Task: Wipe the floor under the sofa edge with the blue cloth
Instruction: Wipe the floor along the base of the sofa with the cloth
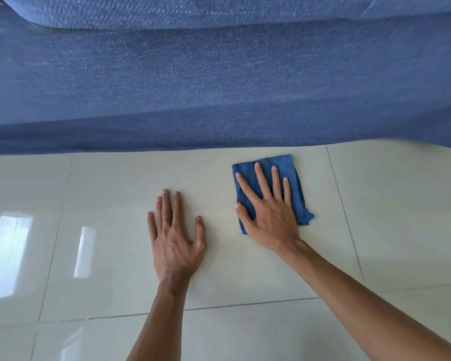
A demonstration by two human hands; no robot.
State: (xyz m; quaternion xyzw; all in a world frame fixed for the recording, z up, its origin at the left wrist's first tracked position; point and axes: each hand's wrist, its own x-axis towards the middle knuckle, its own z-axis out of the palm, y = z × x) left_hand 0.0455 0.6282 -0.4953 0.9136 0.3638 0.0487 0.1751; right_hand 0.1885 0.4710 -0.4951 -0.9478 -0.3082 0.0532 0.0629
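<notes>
— What's on the left?
— The left hand [173, 238], flat on the floor [102, 256], fingers [167, 207] close together, holding nothing.
— And to its right?
— The right hand [268, 217] presses the cloth [296, 170] flat, fingers spread. The cloth lies just before the sofa [219, 87] edge, not under it.

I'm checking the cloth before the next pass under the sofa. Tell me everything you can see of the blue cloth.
The blue cloth is a deep blue, towel-like fabric, folded into a rough rectangle and lying flat on the pale tiled floor. Its far edge sits just short of the sofa edge, not under it. The right hand presses flat on it with fingers spread, covering its near left part. Its near right corner sticks out, slightly ragged. The left hand rests on bare tile, apart from it.
</notes>
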